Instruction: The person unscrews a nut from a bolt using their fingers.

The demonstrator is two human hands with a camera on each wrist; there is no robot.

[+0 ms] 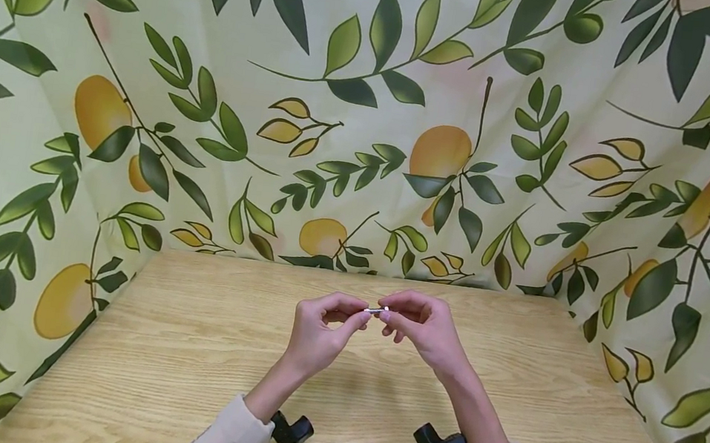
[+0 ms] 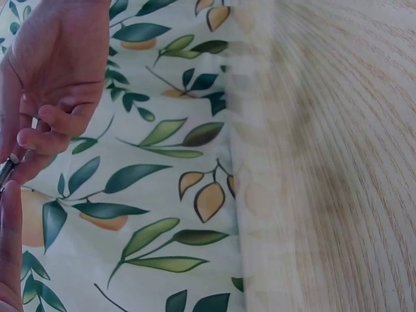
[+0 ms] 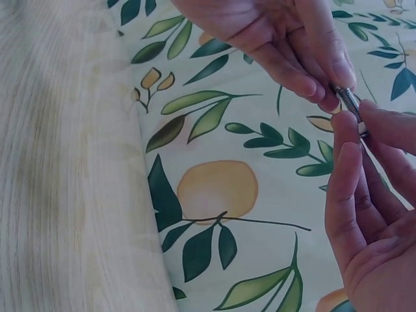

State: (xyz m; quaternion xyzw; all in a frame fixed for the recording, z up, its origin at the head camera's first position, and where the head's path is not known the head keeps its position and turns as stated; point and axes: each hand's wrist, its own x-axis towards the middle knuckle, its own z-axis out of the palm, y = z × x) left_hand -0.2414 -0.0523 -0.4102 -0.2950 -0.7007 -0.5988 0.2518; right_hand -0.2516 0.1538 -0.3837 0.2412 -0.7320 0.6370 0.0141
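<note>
A small shiny metal piece with a threaded shaft, like a short bolt [image 3: 350,101], is held up above the table between both hands. In the head view this bolt [image 1: 375,310] lies almost level. My left hand [image 1: 322,326] pinches its left end with thumb and index finger. The right hand [image 1: 428,327] has its thumb and fingertips around the other end, the remaining fingers loosely bent. From the right wrist, the left hand [image 3: 286,52] comes in from the top and the right hand [image 3: 377,221] from the lower right. Fingertips hide both ends of the bolt.
A light wooden table [image 1: 190,349] lies under the hands. Leaf-and-fruit patterned cloth [image 1: 365,140] hangs behind it and along both sides. Black curved mounts [image 1: 292,432] sit at both wrists, beside the pale sleeves [image 1: 232,437].
</note>
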